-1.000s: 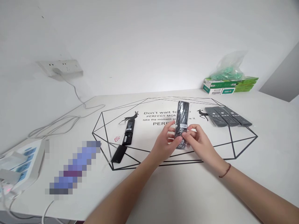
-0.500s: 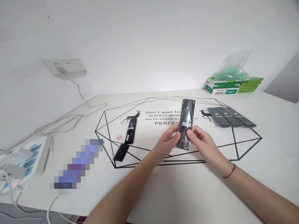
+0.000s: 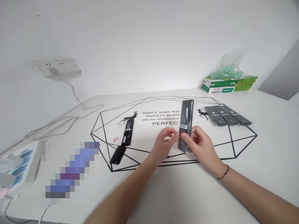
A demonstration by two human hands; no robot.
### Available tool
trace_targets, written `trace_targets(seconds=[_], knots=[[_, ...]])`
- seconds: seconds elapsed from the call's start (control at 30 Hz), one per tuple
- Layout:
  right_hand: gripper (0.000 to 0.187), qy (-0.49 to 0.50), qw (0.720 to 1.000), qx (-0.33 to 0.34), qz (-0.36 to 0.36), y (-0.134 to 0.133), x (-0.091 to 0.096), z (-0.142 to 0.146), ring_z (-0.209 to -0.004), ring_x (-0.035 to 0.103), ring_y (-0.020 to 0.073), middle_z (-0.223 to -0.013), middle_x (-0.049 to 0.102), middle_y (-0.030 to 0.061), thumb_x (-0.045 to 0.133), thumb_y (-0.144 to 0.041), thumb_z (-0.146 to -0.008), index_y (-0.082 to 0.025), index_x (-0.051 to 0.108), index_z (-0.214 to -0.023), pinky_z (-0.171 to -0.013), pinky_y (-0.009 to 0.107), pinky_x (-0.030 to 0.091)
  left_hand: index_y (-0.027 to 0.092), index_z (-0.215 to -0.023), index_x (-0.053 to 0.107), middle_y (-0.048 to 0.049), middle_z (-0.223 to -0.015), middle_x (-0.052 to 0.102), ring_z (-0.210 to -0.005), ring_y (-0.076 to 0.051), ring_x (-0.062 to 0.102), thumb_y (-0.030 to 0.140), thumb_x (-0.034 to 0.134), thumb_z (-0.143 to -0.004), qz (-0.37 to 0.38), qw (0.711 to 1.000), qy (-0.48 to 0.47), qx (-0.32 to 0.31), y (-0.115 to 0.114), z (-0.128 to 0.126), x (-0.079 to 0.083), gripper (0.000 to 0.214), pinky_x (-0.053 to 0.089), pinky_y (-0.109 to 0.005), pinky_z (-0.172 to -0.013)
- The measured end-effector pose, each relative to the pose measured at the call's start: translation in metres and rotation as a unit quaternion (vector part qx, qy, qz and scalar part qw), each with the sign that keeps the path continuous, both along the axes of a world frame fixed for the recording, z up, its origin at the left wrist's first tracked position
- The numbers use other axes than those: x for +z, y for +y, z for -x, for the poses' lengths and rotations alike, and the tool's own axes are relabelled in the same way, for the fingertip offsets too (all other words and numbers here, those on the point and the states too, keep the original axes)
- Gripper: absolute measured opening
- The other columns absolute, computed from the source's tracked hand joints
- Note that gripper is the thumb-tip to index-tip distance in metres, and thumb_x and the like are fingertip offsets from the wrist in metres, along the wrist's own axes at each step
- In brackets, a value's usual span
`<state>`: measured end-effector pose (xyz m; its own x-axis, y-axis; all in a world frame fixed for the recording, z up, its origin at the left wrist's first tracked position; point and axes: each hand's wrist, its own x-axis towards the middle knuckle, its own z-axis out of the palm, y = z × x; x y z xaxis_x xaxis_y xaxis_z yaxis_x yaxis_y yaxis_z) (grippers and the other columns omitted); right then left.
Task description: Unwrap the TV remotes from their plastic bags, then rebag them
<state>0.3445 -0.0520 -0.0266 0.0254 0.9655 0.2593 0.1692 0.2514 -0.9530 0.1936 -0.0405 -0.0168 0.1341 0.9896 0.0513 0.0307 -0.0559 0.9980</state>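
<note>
My right hand [image 3: 202,146] grips a black remote control [image 3: 186,116] in a clear plastic bag, thumb across its lower half. The remote stands nearly upright with its back towards me, and a white label shows on it. At its left edge, my left hand [image 3: 164,141] pinches the plastic bag between thumb and forefinger, its other fingers curled. To the left on the table lies a second black remote control [image 3: 129,126], back up, with its battery compartment open. Its detached battery cover [image 3: 118,155] lies just below it.
Several bagged remote controls [image 3: 225,115] lie side by side at the right. Green and white boxes [image 3: 218,85] stand at the back right under a plastic bag [image 3: 230,67]. A power strip [image 3: 25,168], cables [image 3: 58,123] and a blurred-out object [image 3: 72,169] occupy the left.
My left hand has shifted from clasping the remote's side to pinching at its edge. The remote has turned slightly in my right hand. The whole view has shifted a little.
</note>
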Motion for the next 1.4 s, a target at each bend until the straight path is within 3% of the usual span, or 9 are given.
trace_targets(seconds=[0.13, 0.33, 0.5, 0.63, 0.77, 0.9, 1.0, 1.17, 1.4], knots=[[0.036, 0.012, 1.0, -0.008, -0.003, 0.0, 0.001, 0.005, -0.049, 0.03, 0.0085, -0.057, 0.029, -0.0089, 0.062, -0.045, -0.08, -0.023, 0.036, -0.07, -0.045, 0.021, 0.028, 0.019, -0.08, 0.06, -0.0018, -0.081, 0.058, -0.077, -0.014, 0.052, 0.038, 0.059, -0.079, -0.023, 0.996, 0.089, 0.012, 0.002, 0.0, 0.002, 0.02, 0.044, -0.028, -0.073], [0.028, -0.051, 0.999, 0.006, 0.002, -0.002, 0.007, 0.008, -0.047, 0.035, 0.0092, -0.053, 0.034, -0.0106, 0.061, -0.036, -0.079, -0.024, 0.036, -0.076, -0.047, 0.021, 0.032, 0.018, -0.097, 0.057, -0.0065, -0.096, 0.06, -0.088, -0.017, 0.056, 0.055, 0.038, -0.088, 0.015, 0.996, -0.037, -0.077, -0.006, -0.009, -0.002, 0.042, 0.047, -0.032, -0.078], [0.012, -0.145, 0.987, 0.066, -0.034, -0.005, 0.008, 0.01, -0.049, 0.039, 0.0095, -0.055, 0.042, -0.008, 0.051, -0.029, -0.084, -0.022, 0.044, -0.076, -0.049, 0.022, 0.031, 0.017, -0.088, 0.059, -0.0042, -0.08, 0.061, -0.078, -0.018, 0.057, 0.061, 0.046, -0.082, 0.054, 0.995, -0.008, -0.085, -0.006, -0.009, -0.007, 0.046, 0.047, -0.03, -0.073], [0.012, -0.111, 0.989, 0.078, -0.057, -0.005, 0.005, 0.011, -0.05, 0.039, 0.0095, -0.057, 0.042, -0.0068, 0.045, -0.025, -0.087, -0.022, 0.044, -0.075, -0.049, 0.022, 0.031, 0.017, -0.085, 0.061, -0.005, -0.08, 0.064, -0.081, -0.021, 0.059, 0.064, 0.041, -0.082, 0.126, 0.985, -0.058, -0.098, 0.002, -0.005, -0.005, 0.051, 0.047, -0.033, -0.077], [0.011, -0.106, 0.988, 0.082, -0.078, -0.005, 0.006, 0.012, -0.051, 0.04, 0.0097, -0.057, 0.042, -0.0065, 0.045, -0.025, -0.087, -0.022, 0.044, -0.076, -0.051, 0.022, 0.033, 0.018, -0.077, 0.06, -0.0015, -0.075, 0.062, -0.077, -0.018, 0.057, 0.057, 0.054, -0.079, 0.109, 0.992, -0.018, -0.066, 0.008, -0.003, -0.003, 0.039, 0.046, -0.028, -0.073], [0.007, -0.149, 0.984, 0.0, -0.093, 0.0, 0.012, 0.009, -0.067, 0.05, 0.0142, -0.076, 0.054, 0.0003, 0.048, -0.028, -0.085, -0.021, 0.049, -0.085, -0.062, 0.027, 0.041, 0.018, -0.084, 0.061, -0.0026, -0.081, 0.063, -0.08, -0.018, 0.057, 0.053, 0.054, -0.081, 0.077, 0.996, -0.014, -0.036, 0.012, -0.008, -0.01, 0.035, 0.047, -0.028, -0.073], [0.03, -0.128, 0.991, -0.03, -0.014, 0.01, 0.015, 0.003, -0.074, 0.054, 0.0171, -0.094, 0.058, 0.0068, 0.053, -0.041, -0.084, -0.019, 0.048, -0.104, -0.063, 0.03, 0.044, 0.019, -0.104, 0.059, -0.0066, -0.103, 0.065, -0.095, -0.02, 0.058, 0.05, 0.053, -0.083, 0.041, 0.998, -0.048, -0.026, 0.016, -0.016, -0.015, 0.039, 0.047, -0.03, -0.083], [0.025, -0.055, 0.994, 0.019, 0.089, 0.027, 0.011, -0.006, -0.063, 0.053, 0.0142, -0.072, 0.058, -0.0001, 0.05, -0.045, -0.086, -0.02, 0.052, -0.083, -0.056, 0.026, 0.041, 0.022, -0.115, 0.055, -0.0062, -0.114, 0.063, -0.104, -0.021, 0.058, 0.053, 0.052, -0.083, -0.023, 0.999, -0.006, 0.048, 0.027, -0.036, -0.015, 0.044, 0.048, -0.031, -0.086], [0.036, -0.067, 0.988, -0.141, 0.014, 0.062, 0.014, -0.036, -0.058, 0.053, 0.0125, -0.06, 0.057, -0.0019, 0.041, -0.044, -0.091, -0.019, 0.055, -0.069, -0.055, 0.023, 0.039, 0.03, -0.142, 0.03, -0.0078, -0.136, 0.048, -0.124, -0.021, 0.046, 0.054, 0.04, -0.089, -0.013, 0.998, 0.023, 0.062, 0.032, -0.054, -0.012, 0.059, 0.044, -0.036, -0.097]])
